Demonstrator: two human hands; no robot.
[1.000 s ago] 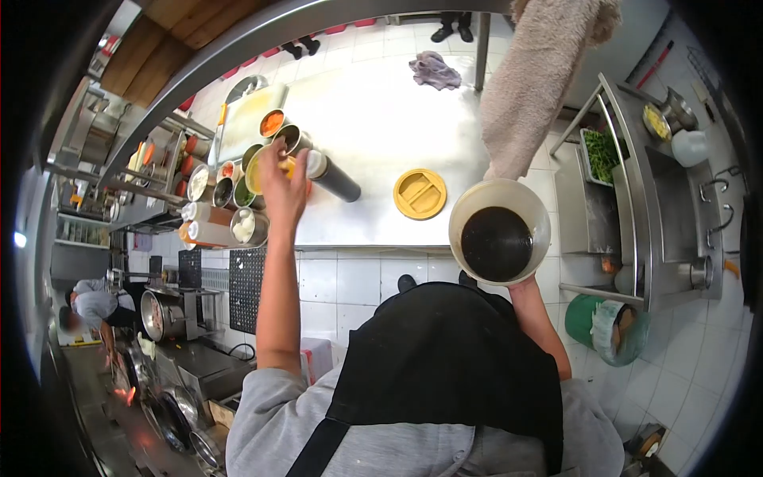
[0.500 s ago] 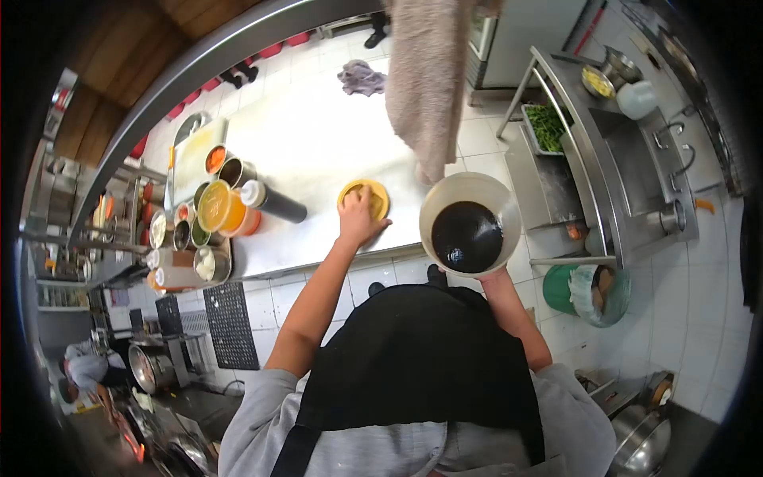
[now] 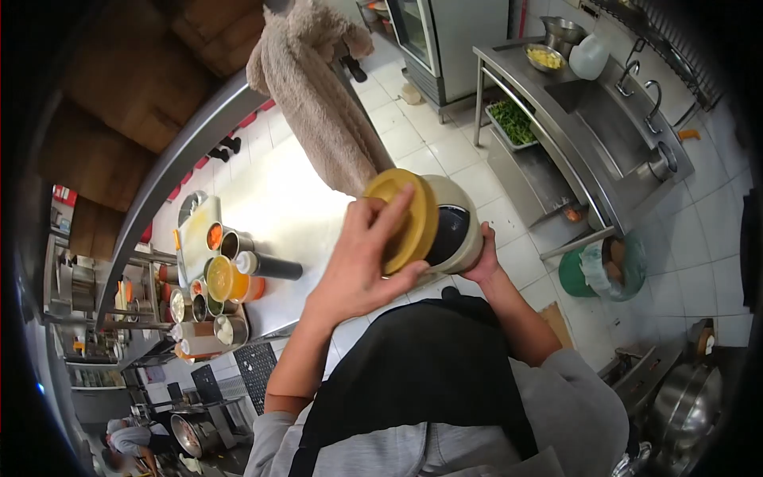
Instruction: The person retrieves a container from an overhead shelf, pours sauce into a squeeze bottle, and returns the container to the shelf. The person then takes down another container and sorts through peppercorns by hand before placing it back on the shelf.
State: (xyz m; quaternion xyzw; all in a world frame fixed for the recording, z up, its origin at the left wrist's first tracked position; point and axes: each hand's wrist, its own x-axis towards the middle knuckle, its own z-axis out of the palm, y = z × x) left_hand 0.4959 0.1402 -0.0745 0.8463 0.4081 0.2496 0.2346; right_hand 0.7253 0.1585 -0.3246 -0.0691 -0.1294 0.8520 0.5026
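Note:
My left hand (image 3: 362, 258) grips a round yellow lid (image 3: 423, 222) by its edge, fingers over the top and thumb below. The lid is tilted and partly covers the mouth of a whitish plastic tub (image 3: 469, 248), which holds dark liquid (image 3: 447, 235). Whether lid and rim touch I cannot tell. My right hand (image 3: 485, 258) supports the tub from its right side and underneath; part of its fingers is hidden behind the tub.
Left on the steel counter (image 3: 298, 171) stand a dark-filled squeeze bottle (image 3: 274, 266), an orange-filled container (image 3: 226, 280) and several small pots. A beige towel (image 3: 318, 103) hangs ahead. To the right are a sink (image 3: 604, 135) and a green bin (image 3: 584, 270).
My left hand has lifted the yellow lid off the counter and brought it right, over the tub's mouth. The tub has tilted and come slightly left. The view has shifted.

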